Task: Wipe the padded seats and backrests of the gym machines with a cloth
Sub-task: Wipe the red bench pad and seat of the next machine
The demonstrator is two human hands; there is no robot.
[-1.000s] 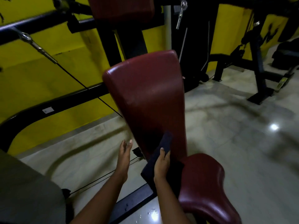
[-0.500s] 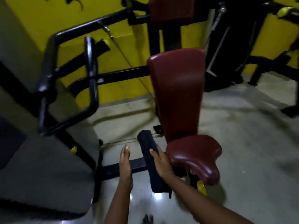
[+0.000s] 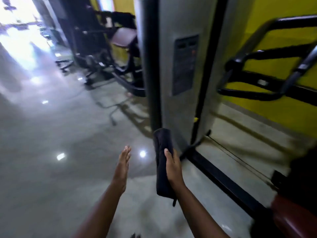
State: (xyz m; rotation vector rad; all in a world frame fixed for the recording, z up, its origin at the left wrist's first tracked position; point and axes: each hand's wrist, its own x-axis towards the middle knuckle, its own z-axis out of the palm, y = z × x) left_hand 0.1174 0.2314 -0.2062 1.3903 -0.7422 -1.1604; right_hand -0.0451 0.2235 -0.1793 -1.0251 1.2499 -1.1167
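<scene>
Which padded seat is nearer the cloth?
The red pad at bottom right, close to the cloth; the maroon pad sits far back, beyond the grey column.

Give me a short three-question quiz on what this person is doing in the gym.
1. True or false: the left hand holds the dark cloth.
2. The wall behind the black bars is: A yellow, B blue, C white.
3. Fill in: the red seat lies on the person's ____ side.
Key: 1 false, the right hand grips it; 2 A; 3 right.
</scene>
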